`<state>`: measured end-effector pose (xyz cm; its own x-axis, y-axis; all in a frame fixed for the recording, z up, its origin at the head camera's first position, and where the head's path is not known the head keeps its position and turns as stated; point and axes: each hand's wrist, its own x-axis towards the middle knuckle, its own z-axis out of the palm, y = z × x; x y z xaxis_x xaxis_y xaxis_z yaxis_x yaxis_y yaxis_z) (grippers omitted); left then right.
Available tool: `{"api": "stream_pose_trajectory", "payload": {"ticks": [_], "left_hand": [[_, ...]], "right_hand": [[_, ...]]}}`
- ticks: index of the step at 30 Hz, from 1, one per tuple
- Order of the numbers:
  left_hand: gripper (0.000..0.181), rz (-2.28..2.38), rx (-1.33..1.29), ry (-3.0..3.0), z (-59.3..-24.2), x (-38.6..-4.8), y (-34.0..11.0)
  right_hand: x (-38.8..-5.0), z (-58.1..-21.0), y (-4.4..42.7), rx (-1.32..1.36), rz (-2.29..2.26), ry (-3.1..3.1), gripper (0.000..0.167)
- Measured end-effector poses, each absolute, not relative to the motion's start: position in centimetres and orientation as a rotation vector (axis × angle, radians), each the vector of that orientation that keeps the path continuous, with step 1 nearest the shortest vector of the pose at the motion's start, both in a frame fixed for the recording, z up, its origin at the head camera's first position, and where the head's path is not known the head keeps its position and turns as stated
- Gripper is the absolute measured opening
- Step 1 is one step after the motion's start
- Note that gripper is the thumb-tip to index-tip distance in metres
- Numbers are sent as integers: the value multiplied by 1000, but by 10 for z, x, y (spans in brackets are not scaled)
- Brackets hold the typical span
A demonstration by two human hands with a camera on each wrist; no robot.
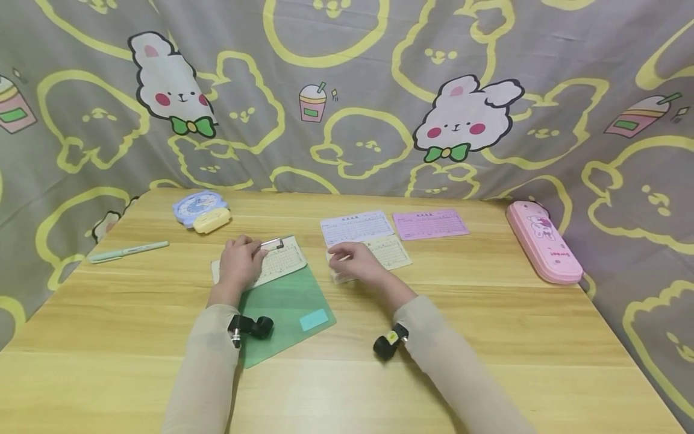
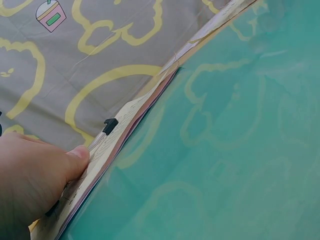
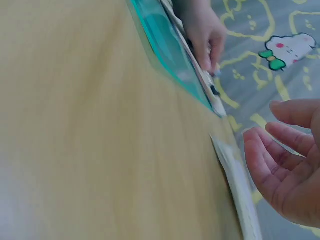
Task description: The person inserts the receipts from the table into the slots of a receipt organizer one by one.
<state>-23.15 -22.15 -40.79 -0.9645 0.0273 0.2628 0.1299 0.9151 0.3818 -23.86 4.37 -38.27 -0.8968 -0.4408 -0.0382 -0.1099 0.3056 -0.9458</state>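
My left hand [image 1: 239,261] lies on the upper end of a translucent green clipboard [image 1: 282,307]. Its thumb and fingers pinch a metal clip [image 1: 272,244] with a black end. Under that clip a stack of cream printed slips [image 1: 284,258] lies across the board; the left wrist view shows pinkish layers below the top sheet. A light-blue label [image 1: 314,320] sits at the board's lower right corner. My right hand [image 3: 292,165], its fingers loosely bent and holding nothing, hovers over the left part of another cream slip [image 1: 393,253].
White-lilac [image 1: 358,228] and purple [image 1: 431,224] slips lie behind my right hand. A pink pencil case [image 1: 544,242] stands at the right. At the left are a blue round clock-like item [image 1: 196,205], a yellow piece [image 1: 212,220] and a light-green pen [image 1: 130,251].
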Motion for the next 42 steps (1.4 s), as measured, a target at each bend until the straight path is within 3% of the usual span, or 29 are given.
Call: {"api": "stream_pose_trajectory", "payload": {"ticks": [17, 29, 42], "left_hand": [[37, -661, -86, -2826, -408, -230, -222], [36, -677, -84, -2832, -411, -233, -222], [37, -694, -71, -2827, -412, -233, -222]], "right_hand": [[-261, -388, 151, -423, -1555, 2566, 43], [-271, -399, 165, -365, -1498, 2561, 60], [-272, -402, 163, -402, -1109, 2778, 66]]}}
